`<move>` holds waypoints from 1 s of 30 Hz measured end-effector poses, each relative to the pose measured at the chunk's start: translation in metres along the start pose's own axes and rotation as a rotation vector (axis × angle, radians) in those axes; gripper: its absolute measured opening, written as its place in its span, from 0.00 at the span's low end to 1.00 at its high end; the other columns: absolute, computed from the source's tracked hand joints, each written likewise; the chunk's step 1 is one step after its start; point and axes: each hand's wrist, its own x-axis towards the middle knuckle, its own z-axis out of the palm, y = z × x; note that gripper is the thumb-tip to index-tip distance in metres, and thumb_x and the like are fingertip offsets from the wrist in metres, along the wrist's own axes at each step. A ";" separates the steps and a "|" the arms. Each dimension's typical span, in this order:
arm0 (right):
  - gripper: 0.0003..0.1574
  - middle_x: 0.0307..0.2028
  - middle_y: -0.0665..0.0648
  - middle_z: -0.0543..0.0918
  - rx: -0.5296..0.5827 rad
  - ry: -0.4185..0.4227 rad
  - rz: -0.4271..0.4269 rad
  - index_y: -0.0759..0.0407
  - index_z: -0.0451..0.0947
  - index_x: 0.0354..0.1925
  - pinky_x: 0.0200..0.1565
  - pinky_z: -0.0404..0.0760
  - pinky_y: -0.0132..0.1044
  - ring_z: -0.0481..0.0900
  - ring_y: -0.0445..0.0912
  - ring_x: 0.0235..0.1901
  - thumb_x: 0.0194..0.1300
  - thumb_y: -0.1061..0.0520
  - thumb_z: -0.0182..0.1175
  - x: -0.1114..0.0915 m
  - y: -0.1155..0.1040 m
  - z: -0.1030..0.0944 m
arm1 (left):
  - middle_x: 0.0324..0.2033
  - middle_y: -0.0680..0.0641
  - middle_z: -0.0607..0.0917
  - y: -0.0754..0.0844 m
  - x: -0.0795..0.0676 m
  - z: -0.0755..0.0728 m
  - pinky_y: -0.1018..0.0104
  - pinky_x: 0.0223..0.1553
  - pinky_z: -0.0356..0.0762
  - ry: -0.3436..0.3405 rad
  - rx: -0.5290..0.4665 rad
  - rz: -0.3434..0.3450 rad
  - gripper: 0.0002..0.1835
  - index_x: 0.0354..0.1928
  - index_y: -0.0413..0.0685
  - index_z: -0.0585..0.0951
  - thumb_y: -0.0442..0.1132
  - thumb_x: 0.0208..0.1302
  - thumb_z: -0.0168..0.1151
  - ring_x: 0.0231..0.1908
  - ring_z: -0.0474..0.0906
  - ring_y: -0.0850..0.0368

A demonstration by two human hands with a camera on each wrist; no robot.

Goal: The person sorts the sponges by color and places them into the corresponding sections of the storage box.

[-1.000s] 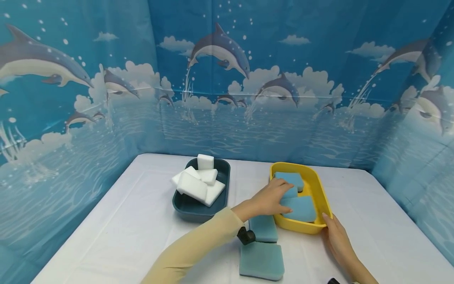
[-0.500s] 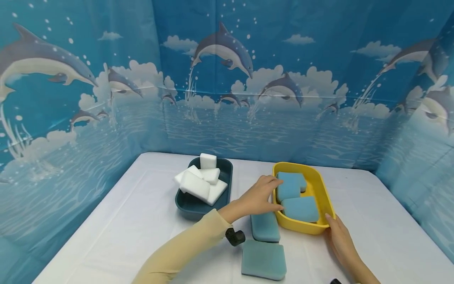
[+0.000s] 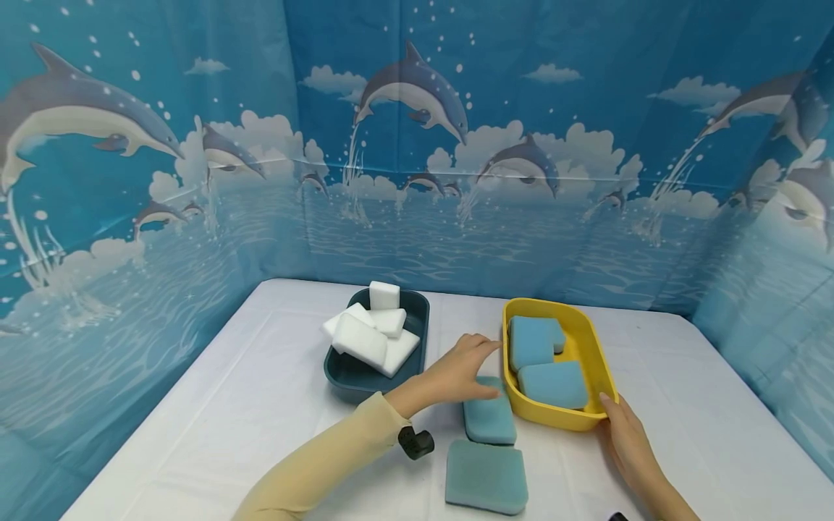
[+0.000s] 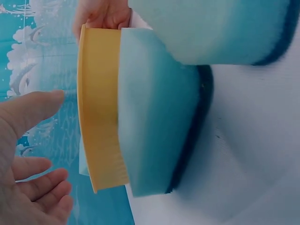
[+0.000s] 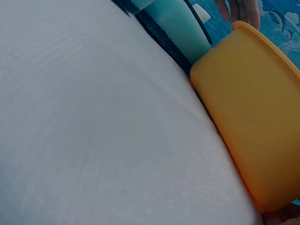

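Observation:
My left hand (image 3: 456, 370) is held with fingers spread and nothing between them, just left of a yellow plastic tub (image 3: 582, 344). Below it on the table lies a blue-green sponge (image 3: 489, 420) with a dark scouring side underneath. A second such sponge (image 3: 486, 476) lies nearer to me. Inside the tub are several blue sponges (image 3: 554, 383), one partly covered by another (image 3: 531, 342). With the thumb at the rim, my right hand (image 3: 625, 441) grips the tub's near right corner. In the right wrist view, the tub's wall (image 5: 248, 108) hides most of that hand's fingers.
Left of the tub stands a dark teal tub (image 3: 348, 369) heaped with several white foam blocks (image 3: 360, 340). One block overhangs its left side. The table has a white cloth (image 3: 215, 427). A dolphin-printed curtain (image 3: 391, 231) encloses the back and sides.
My left hand has come out of the yellow tub and drawn back left, leaving the sponges in it. The right hand stays at the tub's corner.

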 end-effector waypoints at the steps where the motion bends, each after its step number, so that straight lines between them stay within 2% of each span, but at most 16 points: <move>1: 0.47 0.74 0.56 0.25 -0.001 -0.001 -0.001 0.59 0.21 0.72 0.74 0.34 0.50 0.25 0.52 0.73 0.72 0.35 0.26 0.000 0.000 0.000 | 0.63 0.47 0.69 -0.001 -0.001 0.001 0.67 0.62 0.71 -0.001 0.001 -0.004 0.41 0.69 0.46 0.62 0.53 0.57 0.65 0.62 0.64 0.54; 7: 0.47 0.74 0.56 0.25 -0.006 -0.002 0.000 0.59 0.21 0.72 0.74 0.34 0.51 0.25 0.52 0.73 0.72 0.35 0.26 0.001 0.000 -0.001 | 0.63 0.47 0.69 -0.007 -0.005 0.006 0.67 0.60 0.72 -0.020 -0.008 -0.023 0.41 0.69 0.46 0.62 0.54 0.56 0.65 0.61 0.64 0.54; 17: 0.48 0.74 0.56 0.25 0.020 -0.013 0.007 0.59 0.20 0.72 0.74 0.34 0.49 0.25 0.51 0.73 0.71 0.33 0.27 0.000 0.001 -0.001 | 0.64 0.46 0.67 -0.015 -0.013 0.018 0.67 0.59 0.72 -0.120 0.027 0.008 0.44 0.69 0.46 0.62 0.59 0.54 0.65 0.62 0.61 0.53; 30: 0.49 0.73 0.56 0.24 0.027 -0.008 0.026 0.58 0.19 0.71 0.74 0.35 0.50 0.25 0.52 0.73 0.71 0.33 0.27 0.002 0.000 -0.001 | 0.63 0.48 0.67 -0.013 -0.017 0.021 0.70 0.56 0.71 -0.200 0.067 0.009 0.46 0.69 0.49 0.62 0.63 0.52 0.64 0.59 0.61 0.56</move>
